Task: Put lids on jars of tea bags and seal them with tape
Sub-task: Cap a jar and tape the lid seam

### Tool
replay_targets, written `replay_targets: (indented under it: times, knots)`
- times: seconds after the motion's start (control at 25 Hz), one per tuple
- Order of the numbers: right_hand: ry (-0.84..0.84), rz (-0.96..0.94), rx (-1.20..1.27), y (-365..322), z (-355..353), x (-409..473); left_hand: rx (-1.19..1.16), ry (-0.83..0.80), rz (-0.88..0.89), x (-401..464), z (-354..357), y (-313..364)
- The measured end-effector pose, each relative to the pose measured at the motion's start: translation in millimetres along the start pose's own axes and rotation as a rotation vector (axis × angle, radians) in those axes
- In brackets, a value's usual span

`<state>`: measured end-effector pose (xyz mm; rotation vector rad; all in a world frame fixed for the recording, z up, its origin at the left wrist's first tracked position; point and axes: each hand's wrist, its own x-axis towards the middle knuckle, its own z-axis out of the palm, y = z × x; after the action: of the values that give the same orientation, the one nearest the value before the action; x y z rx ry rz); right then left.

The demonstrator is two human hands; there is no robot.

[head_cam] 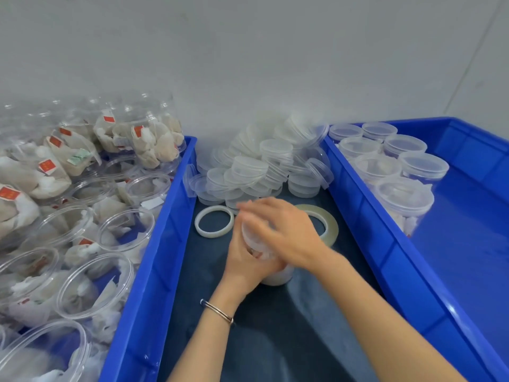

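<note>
- While the jar (271, 267) stands on the dark mat (275, 340) between two blue bins, the left hand (245, 260) grips its side; the right hand (283, 230) lies over the lid (252, 232), fingers blurred
- tape roll (327, 220) just behind the right hand; pale ring (214, 221) left of it
- loose lids (261, 164) heaped behind
- left bin (154, 271): open jars (91, 282) of tea bags; right bin (391, 244): lidded jars (405, 199)
</note>
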<state>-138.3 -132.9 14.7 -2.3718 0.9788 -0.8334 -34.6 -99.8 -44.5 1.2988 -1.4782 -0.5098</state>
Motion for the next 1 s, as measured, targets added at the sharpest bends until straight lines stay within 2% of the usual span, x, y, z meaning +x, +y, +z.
replay_targets:
  times: [0.04,0.08,0.12,0.16,0.2,0.28,0.36,0.44,0.52,0.6,0.64,0.76,0.8,0.92,1.0]
  knots:
    - [0.023,0.047,0.264,5.9,-5.2,0.9,-0.169,0.034,-0.039,-3.7,-0.8,-6.7]
    - [0.096,0.119,0.402,14.9,-9.2,0.7,-0.267,-0.024,-0.087,-7.9,-3.0,-12.2]
    - [0.173,0.212,0.372,25.6,-11.4,-0.4,-0.265,-0.030,-0.092,-10.2,-6.6,-14.9]
    - [0.209,0.321,0.213,37.4,-13.5,-2.1,-0.273,-0.048,-0.102,-11.8,-8.5,-14.7]
    - [0.157,0.433,0.011,49.3,-14.5,-5.5,-0.293,-0.036,-0.112,-10.5,-8.3,-14.2]
    - [-0.120,0.591,-0.251,66.3,-11.7,-13.7,-0.304,-0.034,-0.117,-8.7,-8.6,-9.8]
    - [-0.333,0.620,-0.355,74.2,-5.7,-22.4,-0.285,-0.032,-0.124,-8.7,-7.5,-8.8]
    - [-0.352,0.541,-0.523,76.7,0.4,-30.1,-0.284,-0.041,-0.122,-8.4,-8.8,-6.3]
    - [-0.282,0.437,-0.654,76.8,3.4,-34.1,-0.289,-0.044,-0.128,-7.9,-8.6,-7.8]
    - [-0.218,0.384,-0.617,76.3,2.2,-35.4,-0.278,-0.032,-0.138,-7.9,-9.0,-5.7]
    - [-0.151,0.397,-0.499,76.0,-0.1,-35.2,-0.267,-0.017,-0.140,-7.6,-8.2,-5.8]
    - [0.115,0.548,0.057,65.3,-11.8,-29.0,-0.221,0.065,-0.158,-4.7,-4.9,-1.9]
    - [0.201,0.573,0.161,59.3,-16.7,-26.4,-0.220,0.083,-0.169,-3.4,-4.6,-0.8]
    - [0.297,0.543,0.120,39.3,-27.7,-27.1,-0.211,0.051,-0.176,-4.7,-11.6,8.6]
    - [0.337,0.475,0.008,26.1,-30.2,-34.2,-0.154,0.117,-0.102,-6.2,-17.6,23.6]
